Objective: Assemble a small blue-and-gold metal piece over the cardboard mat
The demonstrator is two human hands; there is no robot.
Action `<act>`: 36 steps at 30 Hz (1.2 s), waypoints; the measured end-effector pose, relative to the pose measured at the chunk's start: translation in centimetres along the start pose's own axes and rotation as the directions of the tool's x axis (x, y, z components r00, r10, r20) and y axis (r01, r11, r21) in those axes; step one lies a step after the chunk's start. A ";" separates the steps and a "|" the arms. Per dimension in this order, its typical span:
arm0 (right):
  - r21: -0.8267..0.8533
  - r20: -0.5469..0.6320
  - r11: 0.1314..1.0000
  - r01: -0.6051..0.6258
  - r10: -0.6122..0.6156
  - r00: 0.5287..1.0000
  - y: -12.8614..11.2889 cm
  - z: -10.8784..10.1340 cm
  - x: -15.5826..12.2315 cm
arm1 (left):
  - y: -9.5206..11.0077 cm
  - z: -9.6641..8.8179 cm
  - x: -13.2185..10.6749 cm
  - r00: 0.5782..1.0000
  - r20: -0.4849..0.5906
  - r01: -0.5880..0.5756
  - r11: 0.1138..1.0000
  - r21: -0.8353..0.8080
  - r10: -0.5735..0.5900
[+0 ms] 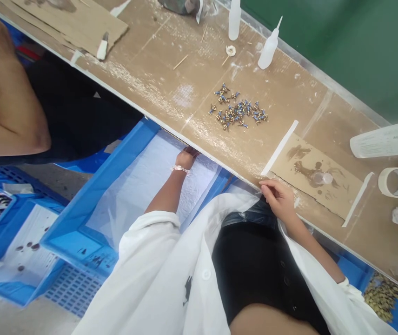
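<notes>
Left hand (186, 158) is reached under the table edge (220, 153) above the blue crate (90, 195); its grip cannot be told. Right hand (278, 197) rests loosely curled on the edge, nothing held. The pile of small parts (238, 111), well apart, could be scattered if the table is jolted.

A long worktop (171, 70) is seen running diagonally, its brown surface covered with taped cardboard and smeared with white residue. A clear raised strip is fitted along its far edge, and a green wall (341, 42) is seen beyond it. A grey floor (0, 318) is seen below. Blue crates (80, 223) are set under and beside the worktop. Everything is evenly lit, without hard shadows.
</notes>
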State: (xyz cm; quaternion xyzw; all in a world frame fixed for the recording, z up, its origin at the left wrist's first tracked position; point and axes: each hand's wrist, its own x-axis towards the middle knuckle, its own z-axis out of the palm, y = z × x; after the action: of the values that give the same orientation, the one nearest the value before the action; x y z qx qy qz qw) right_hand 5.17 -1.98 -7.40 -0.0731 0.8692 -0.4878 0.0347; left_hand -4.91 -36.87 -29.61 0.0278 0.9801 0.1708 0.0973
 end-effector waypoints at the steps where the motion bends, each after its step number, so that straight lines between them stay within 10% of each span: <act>1: 0.001 0.001 1.000 0.002 -0.002 1.000 0.0 0.0 0.0 | 0.0 0.0 0.0 1.000 -0.002 0.001 1.000 -0.005 -0.001; 36: -0.010 0.007 1.000 -0.022 0.022 1.000 -0.3 -0.1 0.1 | 1.0 0.5 -0.8 0.998 -0.053 0.022 0.994 -0.111 -0.028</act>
State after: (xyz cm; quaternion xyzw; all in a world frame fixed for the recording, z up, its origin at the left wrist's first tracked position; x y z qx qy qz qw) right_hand 5.12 -2.07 -7.11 -0.0653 0.8723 -0.4827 0.0427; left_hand -3.98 -35.87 -29.63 0.0054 0.9717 0.2240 0.0741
